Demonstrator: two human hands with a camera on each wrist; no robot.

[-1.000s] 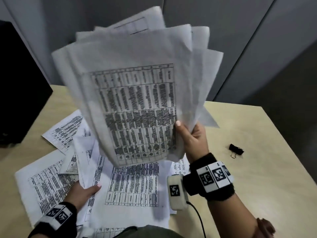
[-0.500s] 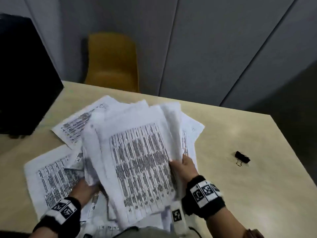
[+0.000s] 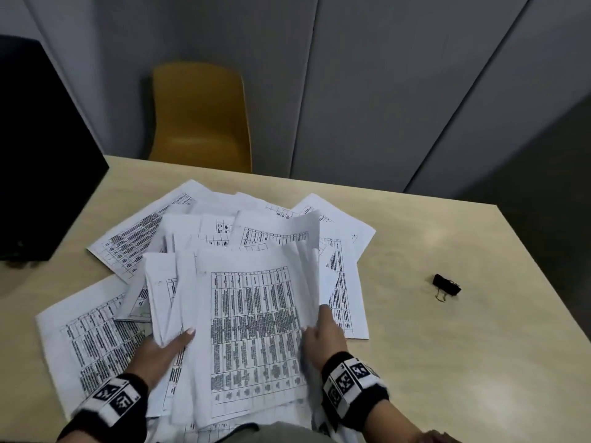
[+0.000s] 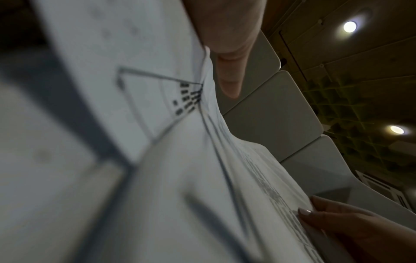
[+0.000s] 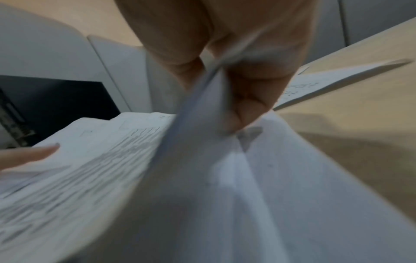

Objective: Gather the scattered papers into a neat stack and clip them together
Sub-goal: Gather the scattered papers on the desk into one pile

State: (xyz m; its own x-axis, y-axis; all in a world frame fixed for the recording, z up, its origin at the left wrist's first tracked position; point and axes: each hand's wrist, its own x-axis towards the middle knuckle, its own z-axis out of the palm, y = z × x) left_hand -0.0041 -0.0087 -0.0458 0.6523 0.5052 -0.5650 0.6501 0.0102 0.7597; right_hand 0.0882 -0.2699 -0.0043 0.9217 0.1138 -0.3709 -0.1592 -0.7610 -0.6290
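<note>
A loose bundle of printed papers (image 3: 252, 324) lies low over the table, fanned and uneven. My right hand (image 3: 323, 334) grips its right edge, thumb on top; in the right wrist view the right hand (image 5: 227, 92) pinches the papers (image 5: 202, 178). My left hand (image 3: 166, 350) holds the bundle's left edge with the thumb over the top sheet; the left wrist view shows its thumb (image 4: 229, 71) on the papers (image 4: 157, 160). More scattered sheets (image 3: 134, 238) lie flat beneath and around. A black binder clip (image 3: 446, 286) sits alone on the table to the right.
The light wooden table (image 3: 447, 362) has bare surface on the right around the clip. A black box-like object (image 3: 41, 155) stands at the left edge. A yellow chair (image 3: 201, 116) is behind the table, against grey wall panels.
The bundle, held upright in the air by the right hand a second ago, has come down onto the sheets on the table. The left hand moved in to hold its left edge.
</note>
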